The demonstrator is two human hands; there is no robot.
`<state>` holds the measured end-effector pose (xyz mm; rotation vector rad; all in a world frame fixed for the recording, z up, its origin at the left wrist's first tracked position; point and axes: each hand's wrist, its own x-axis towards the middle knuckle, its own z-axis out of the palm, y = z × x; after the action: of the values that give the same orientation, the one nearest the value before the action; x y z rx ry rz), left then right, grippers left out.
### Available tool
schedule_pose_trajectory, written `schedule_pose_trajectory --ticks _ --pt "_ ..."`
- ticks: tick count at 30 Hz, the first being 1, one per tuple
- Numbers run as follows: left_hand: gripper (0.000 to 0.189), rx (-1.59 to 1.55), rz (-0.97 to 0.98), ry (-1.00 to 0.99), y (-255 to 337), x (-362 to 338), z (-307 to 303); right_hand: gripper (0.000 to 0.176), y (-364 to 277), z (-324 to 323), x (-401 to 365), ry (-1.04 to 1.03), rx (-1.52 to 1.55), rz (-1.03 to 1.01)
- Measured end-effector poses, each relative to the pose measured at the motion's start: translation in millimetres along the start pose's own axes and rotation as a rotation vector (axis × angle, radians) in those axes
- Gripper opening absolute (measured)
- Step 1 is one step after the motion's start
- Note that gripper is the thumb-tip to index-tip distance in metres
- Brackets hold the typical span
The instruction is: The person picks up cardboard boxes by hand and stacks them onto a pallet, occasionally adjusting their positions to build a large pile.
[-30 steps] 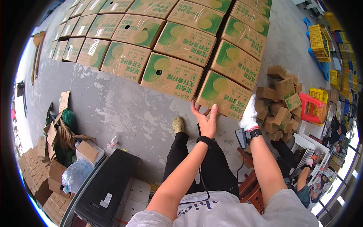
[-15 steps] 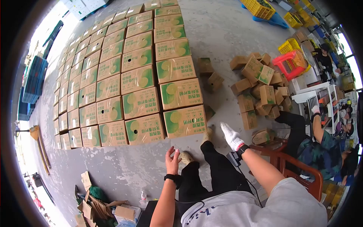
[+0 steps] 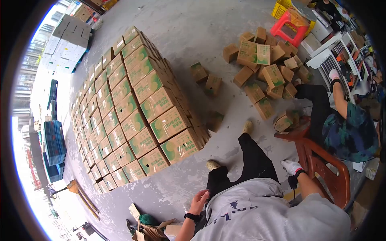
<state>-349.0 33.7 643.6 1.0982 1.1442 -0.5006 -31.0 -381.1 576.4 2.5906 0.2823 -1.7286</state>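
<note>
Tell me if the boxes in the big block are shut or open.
Shut. Every box in the block shows a flat, closed top with its green print whole, and no flaps stand up.

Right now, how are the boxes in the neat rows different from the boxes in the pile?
The rowed boxes sit flat in straight lines; the piled boxes lie tumbled at all angles. The rowed boxes look bigger than the piled boxes. Both are brown cardboard with green print.
</note>
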Motion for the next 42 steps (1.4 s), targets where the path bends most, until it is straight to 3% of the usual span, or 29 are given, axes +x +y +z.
schedule_pose_trajectory --ticks 2,4,6,7,8,12,14,15,16,19,21,23,25,27,31,38,42 --pt "0.041 0.058 0.053 -0.001 37 7 43 0.055 16 -10 19 -0.003 0.383 0.137" --pt "0.040 0.102 0.097 0.019 74 13 83 0.049 32 -24 35 0.021 0.530 0.089" --pt "0.041 0.161 0.171 0.056 92 25 115 0.044 40 -54 55 -0.040 0.894 0.130" --pt "0.041 0.228 0.241 0.083 101 24 129 0.024 35 -72 58 0.008 0.981 0.057" --pt "0.041 0.203 0.256 0.128 114 23 140 0.033 42 -87 70 -0.053 1.053 0.064" --pt "0.045 0.259 0.356 0.203 163 15 165 0.030 45 -151 117 -0.222 1.305 -0.161" --pt "0.047 0.262 0.379 0.177 184 13 173 0.028 15 -164 116 0.180 1.397 0.020" --pt "0.051 0.258 0.397 0.161 189 19 174 0.025 2 -183 102 0.143 1.353 -0.009" --pt "0.051 0.235 0.422 0.203 193 21 178 0.024 9 -193 101 -0.024 1.406 -0.197" --pt "0.055 0.260 0.410 0.157 215 33 183 0.025 22 -206 109 -0.123 1.350 -0.304" --pt "0.055 0.309 0.450 0.178 232 33 185 0.035 24 -199 107 0.074 1.299 -0.100" --pt "0.055 0.381 0.449 0.163 247 25 188 0.034 51 -189 126 0.023 1.243 -0.023" --pt "0.055 0.402 0.463 0.163 247 31 185 0.034 87 -168 151 0.021 1.238 -0.079" --pt "0.055 0.437 0.475 0.161 251 33 180 0.032 92 -166 137 0.023 1.172 0.105" --pt "0.055 0.395 0.509 0.170 263 47 177 0.032 100 -186 133 -0.034 1.256 0.001" --pt "0.055 0.641 0.658 0.196 309 80 168 0.032 45 -265 150 -0.355 1.177 -0.221" --pt "0.055 0.590 0.640 0.223 326 87 135 0.033 9 -311 169 -0.503 1.214 -0.307"
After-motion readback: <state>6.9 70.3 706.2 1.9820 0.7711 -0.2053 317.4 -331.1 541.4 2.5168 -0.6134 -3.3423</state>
